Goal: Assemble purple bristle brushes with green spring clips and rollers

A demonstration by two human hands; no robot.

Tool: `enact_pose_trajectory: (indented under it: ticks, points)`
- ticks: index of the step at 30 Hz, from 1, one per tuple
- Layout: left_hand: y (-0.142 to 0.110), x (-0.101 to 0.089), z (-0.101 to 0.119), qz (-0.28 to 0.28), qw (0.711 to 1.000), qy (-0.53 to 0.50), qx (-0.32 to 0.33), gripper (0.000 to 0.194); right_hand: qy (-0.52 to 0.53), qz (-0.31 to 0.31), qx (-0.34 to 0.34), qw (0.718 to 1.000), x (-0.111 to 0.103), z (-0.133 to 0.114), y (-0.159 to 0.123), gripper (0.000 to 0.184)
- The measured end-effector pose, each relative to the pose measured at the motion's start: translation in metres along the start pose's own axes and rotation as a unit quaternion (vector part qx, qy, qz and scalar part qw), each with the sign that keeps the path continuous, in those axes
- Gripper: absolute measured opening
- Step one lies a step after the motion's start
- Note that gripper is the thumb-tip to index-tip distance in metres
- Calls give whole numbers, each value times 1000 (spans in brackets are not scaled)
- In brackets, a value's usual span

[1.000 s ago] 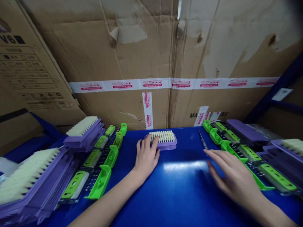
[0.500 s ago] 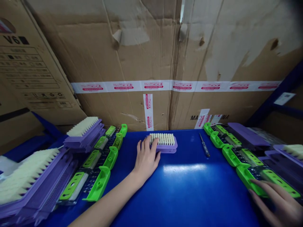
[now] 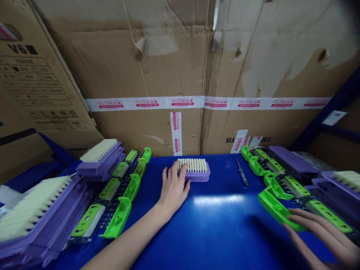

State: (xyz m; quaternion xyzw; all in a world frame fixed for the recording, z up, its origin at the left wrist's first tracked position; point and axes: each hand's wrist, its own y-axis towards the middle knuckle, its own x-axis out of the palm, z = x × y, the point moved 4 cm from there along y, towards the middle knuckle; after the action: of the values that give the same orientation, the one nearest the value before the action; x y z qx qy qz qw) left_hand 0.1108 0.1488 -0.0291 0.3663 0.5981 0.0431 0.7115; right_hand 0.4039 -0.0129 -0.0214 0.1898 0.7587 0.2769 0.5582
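Observation:
Near the back edge of the blue table, a purple brush (image 3: pixel 197 169) lies with its cream bristles facing up. The fingers and thumb of my left hand (image 3: pixel 173 189) are closed round its left end. At the lower right, my right hand (image 3: pixel 323 236) pinches a bright green plastic cover (image 3: pixel 274 208) by its near end, tilted and lifted off the table. Other green covers (image 3: pixel 277 185) stand in a row just beyond it. Between the brush and that row lies a small screwdriver (image 3: pixel 242 172) with a clear handle.
To the left stand stacked purple brushes (image 3: pixel 30 213), a line of green-topped clear parts (image 3: pixel 89 221) and green covers (image 3: pixel 119 217). More purple parts (image 3: pixel 292 159) are piled at the right. Large cardboard boxes (image 3: pixel 157 75) form a wall behind the blue table (image 3: pixel 213 225).
My right hand has taken the nearest green cover from the right row and raised it up and to the left. My left hand has stayed on the brush.

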Motion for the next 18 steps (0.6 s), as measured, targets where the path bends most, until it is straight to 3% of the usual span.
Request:
enact_pose_trajectory:
  ticks: [5, 9, 11, 14, 18]
  points:
    - [1, -1, 1, -16, 999, 27, -25, 47, 96, -98, -47, 989, 36, -40, 47, 12]
    - [4, -1, 2, -30, 998, 43, -37, 49, 149, -205, -45, 966, 69, -53, 74, 10]
    - [7, -2, 3, -33, 998, 42, -46, 61, 156, -240, -47, 957, 80, -58, 80, 8]
    - [15, -4, 5, -31, 999, 25, -34, 86, 155, -259, -68, 951, 91, -66, 86, 6]
    - [23, -3, 7, -40, 999, -2, 34, 89, 173, -257, -80, 947, 100, -72, 97, 6]
